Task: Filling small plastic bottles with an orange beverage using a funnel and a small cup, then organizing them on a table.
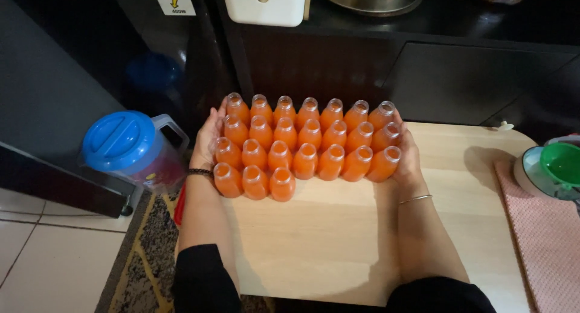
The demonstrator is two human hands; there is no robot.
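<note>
- Bottles point(305, 145) of orange liquid, small, clear and uncapped, stand packed in rows at the frame's centre, on the far part of a pale wooden board point(338, 240).
- Our left hand point(207, 139) presses flat against the cluster's left side, fingers extended along the bottles.
- Our right hand point(408, 156) does the same on the right side, fingers spread, gripping nothing.
- At left stands a clear jug point(136, 150) with a blue lid.
- At the right edge we see a green funnel point(562, 164) above a pink cloth point(547, 240).
</note>
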